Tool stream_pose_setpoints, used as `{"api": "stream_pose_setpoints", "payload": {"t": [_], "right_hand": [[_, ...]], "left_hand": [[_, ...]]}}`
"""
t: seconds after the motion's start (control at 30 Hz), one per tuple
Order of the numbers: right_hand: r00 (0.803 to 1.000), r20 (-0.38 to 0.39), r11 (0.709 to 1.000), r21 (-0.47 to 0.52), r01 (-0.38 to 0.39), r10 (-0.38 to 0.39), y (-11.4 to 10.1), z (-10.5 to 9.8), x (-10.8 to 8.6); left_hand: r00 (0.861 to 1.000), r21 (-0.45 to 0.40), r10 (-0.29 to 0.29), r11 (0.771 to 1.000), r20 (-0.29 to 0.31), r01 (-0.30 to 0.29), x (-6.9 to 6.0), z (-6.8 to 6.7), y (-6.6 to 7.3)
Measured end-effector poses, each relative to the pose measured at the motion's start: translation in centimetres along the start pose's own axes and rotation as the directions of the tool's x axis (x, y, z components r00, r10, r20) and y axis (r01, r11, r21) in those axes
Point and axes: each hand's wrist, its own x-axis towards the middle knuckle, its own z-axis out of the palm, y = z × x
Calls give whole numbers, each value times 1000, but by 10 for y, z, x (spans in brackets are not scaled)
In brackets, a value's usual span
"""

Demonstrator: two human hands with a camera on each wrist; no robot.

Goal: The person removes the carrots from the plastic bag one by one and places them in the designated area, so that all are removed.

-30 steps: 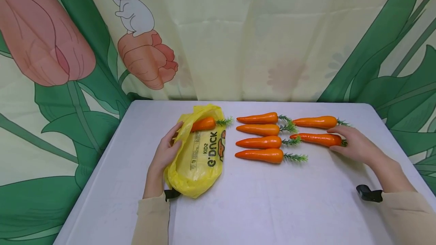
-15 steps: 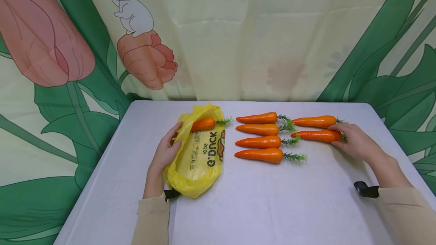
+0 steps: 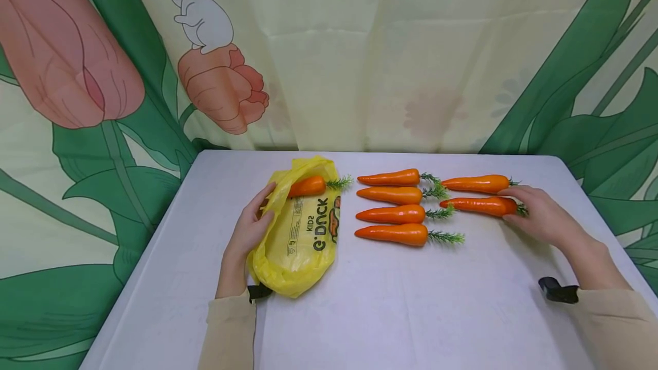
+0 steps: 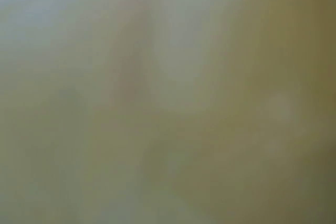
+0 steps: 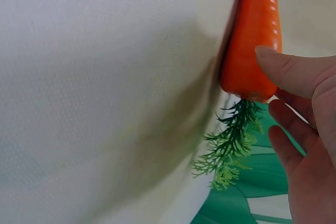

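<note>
On the left of the table, a yellow plastic bag (image 3: 303, 256) lies with its mouth held up by my left hand (image 3: 249, 227), thumb and fingers gripping its edge. One carrot (image 3: 308, 186) sits partly in the bag, leafy top sticking out. At the right, my right hand (image 3: 545, 216) pinches the thick end of a carrot (image 3: 480, 205) lying on the table. In the right wrist view, the thumb presses on this orange carrot (image 5: 252, 40) above its green leaves; some fingertips are behind it. The left wrist view is blurred by something very close.
Several carrots (image 3: 392, 213) lie in a column right of the bag, tips pointing left. Another carrot (image 3: 478, 184) lies just beyond the one under my right hand. A white-covered table (image 3: 390, 313) ends at a printed curtain (image 3: 329, 73).
My right hand has shifted its carrot slightly away from me, closer to the carrot behind it, then stayed almost still. The left hand and bag look the same.
</note>
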Motion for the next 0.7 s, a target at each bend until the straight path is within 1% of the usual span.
{"api": "stream_pose_setpoints", "payload": {"t": [0.13,0.23,0.37,0.47,0.57,0.6,0.63,0.7], "right_hand": [[1000,-18,1000,13,9,-8,-4,-3,-2],[999,-42,1000,23,18,-17,-13,-4,-1],[997,-68,999,41,33,-30,-32,-4,3],[996,-68,997,55,53,-49,-49,-4,6],[992,-85,994,57,95,-90,-67,-3,11],[990,-92,992,57,111,-105,-72,-3,13],[987,-104,990,57,131,-125,-78,-3,14],[975,-138,982,56,183,-174,-89,-2,18]], "left_hand": [[1000,-5,2,1000,3,-2,0,0,0],[1000,-8,2,1000,5,-2,0,-1,0],[1000,-3,-1,1000,8,1,0,-1,0],[1000,0,-14,1000,12,14,0,-1,2],[1000,-5,-18,1000,13,18,-1,0,3],[999,-7,-31,999,17,31,-2,0,8],[999,-5,-41,999,18,41,-3,1,13],[998,-7,-55,998,19,55,-3,1,14]]}}
